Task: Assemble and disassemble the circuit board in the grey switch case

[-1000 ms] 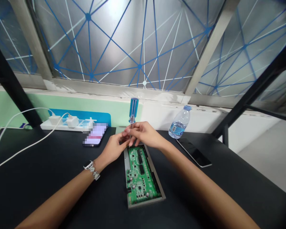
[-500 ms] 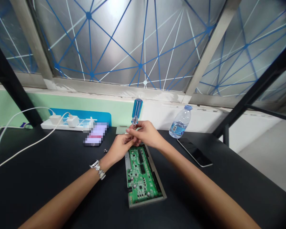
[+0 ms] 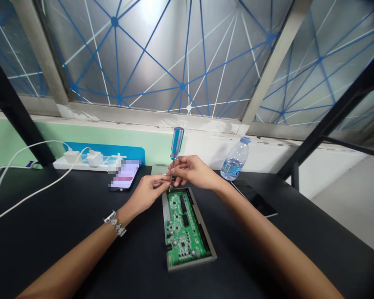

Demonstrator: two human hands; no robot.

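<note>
A green circuit board lies in a grey metal tray on the black table. A screwdriver with a clear blue handle stands nearly upright with its tip at the board's far left corner. My right hand pinches the thin shaft just below the handle. My left hand, with a watch on its wrist, has its fingertips together against the shaft low down near the tip. Whether a screw is under the tip is hidden.
A phone lies left of the hands, in front of a white power strip with chargers and white cables. A water bottle and a dark tablet sit to the right. Windows rise behind.
My left wrist has drawn back toward me and to the left, its fingers still at the shaft. The screwdriver has stayed nearly upright at the board's far corner, tilting slightly.
</note>
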